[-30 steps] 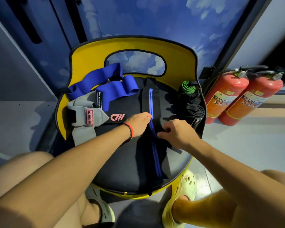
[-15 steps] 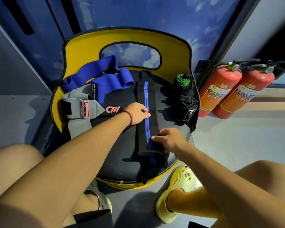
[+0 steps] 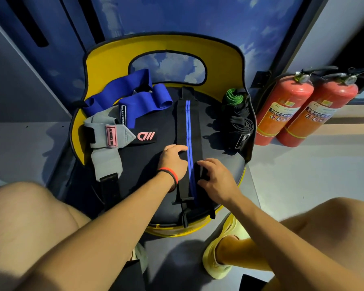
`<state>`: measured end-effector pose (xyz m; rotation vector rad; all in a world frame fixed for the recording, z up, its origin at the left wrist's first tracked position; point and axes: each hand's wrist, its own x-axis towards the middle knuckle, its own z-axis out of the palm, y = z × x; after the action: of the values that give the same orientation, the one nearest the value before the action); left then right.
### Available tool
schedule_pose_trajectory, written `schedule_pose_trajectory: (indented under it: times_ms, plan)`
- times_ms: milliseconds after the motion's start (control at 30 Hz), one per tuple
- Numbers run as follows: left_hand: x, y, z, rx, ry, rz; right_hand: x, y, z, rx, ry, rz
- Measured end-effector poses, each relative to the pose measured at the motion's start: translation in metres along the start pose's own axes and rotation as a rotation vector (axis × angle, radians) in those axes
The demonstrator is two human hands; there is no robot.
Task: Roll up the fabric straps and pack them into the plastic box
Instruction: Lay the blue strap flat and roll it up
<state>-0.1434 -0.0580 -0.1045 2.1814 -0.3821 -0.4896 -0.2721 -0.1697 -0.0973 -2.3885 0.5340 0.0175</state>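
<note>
A black strap with a blue stripe [image 3: 188, 122] lies lengthwise down the middle of the chair's black seat [image 3: 149, 164], at the centre of the frame, its lower end hanging over the front edge. The left hand [image 3: 173, 159] lies flat on it with the grip spread, fingertips pressing the fabric just left of the stripe; a red and black wristband [image 3: 170, 175] circles that wrist. The right hand [image 3: 215, 179] is just beside it, its grip curled round a folded-over dark part of the same strap, finger above and thumb below.

In the left of the frame a grey strap [image 3: 105, 158] carries a pink label [image 3: 111, 136] whose writing is too small to read. Beside it a black patch shows a pink logo [image 3: 145, 136] that reads like "DW". The blue strap [image 3: 135, 99] above has a black tag with white lettering, not legible. At the seat's right edge sit rolled black straps [image 3: 241, 122] and a green roll [image 3: 234, 97]. Two red fire extinguishers [image 3: 282, 110] stand at right, their printed labels unreadable.
</note>
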Motion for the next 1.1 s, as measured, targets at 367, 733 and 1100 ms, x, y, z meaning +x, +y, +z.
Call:
schedule_pose_trajectory:
  times_ms: [367, 733, 1100]
  plan:
    - [-0.073, -0.02, -0.012, -0.032, -0.001, -0.06, -0.034, 0.008, -0.011, 0.038, 0.006, 0.039]
    - [-0.122, -0.036, 0.006, 0.034, 0.121, 0.155, -0.056, 0.022, -0.005, 0.128, -0.09, -0.01]
    - [-0.14, -0.044, 0.011, 0.176, 0.095, 0.349, -0.062, 0.024, 0.014, -0.193, 0.16, -0.33]
